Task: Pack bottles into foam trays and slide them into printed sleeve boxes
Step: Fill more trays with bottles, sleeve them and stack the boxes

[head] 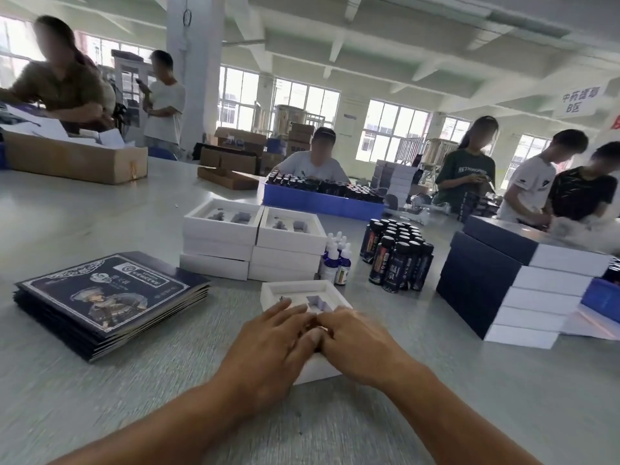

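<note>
Fingers (288, 312) of your left hand (268, 350) lie straight and slightly spread, flat on the near part of the white square foam tray (295, 290); your right hand (355, 344) lies beside it w/ fingers laid flat too, tips meeting the left ones over the tray's middle. Can't tell if anything is pinched underneath, motion blur there. Tray sits on the grey matte table (100, 397) right in front of you, w/ one stepped cut-out showing past your fingertips, looks unfilled.

Left of it: stack of flat dark-navy printed sleeve boxes (110, 293), glossy card, silver ornate border, a cartoon figure in a hat; text too small to read.

Just behind tray: small blue dropper bottles w/ white tops (335, 263), touching the right stack of white tray boxes (288, 246); a second such stack stands at its left. Top trays show two empty grey cut-outs each.

Right of droppers: cluster of tall dark cylindrical bottles w/ black caps (399, 260), upright, labels w/ orange and white characters, unreadable.

Far right: pile of finished navy-and-white boxes (503, 286), squared edges.

Further back: blue plastic crate (318, 199) packed w/ dark bottles, brown cardboard carton (73, 159) at left, several people working. One green shirt reads approx "RETR…". Hanging sign (575, 100) ends in "B区".
</note>
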`<action>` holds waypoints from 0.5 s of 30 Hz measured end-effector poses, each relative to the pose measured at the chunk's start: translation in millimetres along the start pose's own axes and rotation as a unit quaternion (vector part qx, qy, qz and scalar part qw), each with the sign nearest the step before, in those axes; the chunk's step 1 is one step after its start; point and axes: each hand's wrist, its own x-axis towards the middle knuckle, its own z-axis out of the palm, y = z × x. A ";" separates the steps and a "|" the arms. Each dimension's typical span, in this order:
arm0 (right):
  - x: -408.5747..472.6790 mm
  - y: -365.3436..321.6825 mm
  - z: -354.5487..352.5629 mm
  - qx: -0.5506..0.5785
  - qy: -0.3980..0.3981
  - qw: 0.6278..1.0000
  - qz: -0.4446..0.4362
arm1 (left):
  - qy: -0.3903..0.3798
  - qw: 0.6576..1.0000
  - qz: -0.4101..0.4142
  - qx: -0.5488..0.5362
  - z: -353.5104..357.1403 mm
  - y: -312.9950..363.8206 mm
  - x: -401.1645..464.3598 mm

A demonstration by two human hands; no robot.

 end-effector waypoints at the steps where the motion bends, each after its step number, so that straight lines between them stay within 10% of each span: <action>1: -0.2 0.5 0.0 0.001 -0.004 1.000 -0.003 | -0.006 1.000 0.014 -0.002 0.0 1.5 -1.6; 9: 14.6 69.6 -19.0 0.236 0.245 0.928 0.154 | -0.054 0.995 0.063 0.046 -2.5 3.0 -3.6; 15: 38.5 148.6 -3.2 0.201 0.213 0.903 0.314 | 0.023 0.982 0.165 0.094 0.3 3.9 2.1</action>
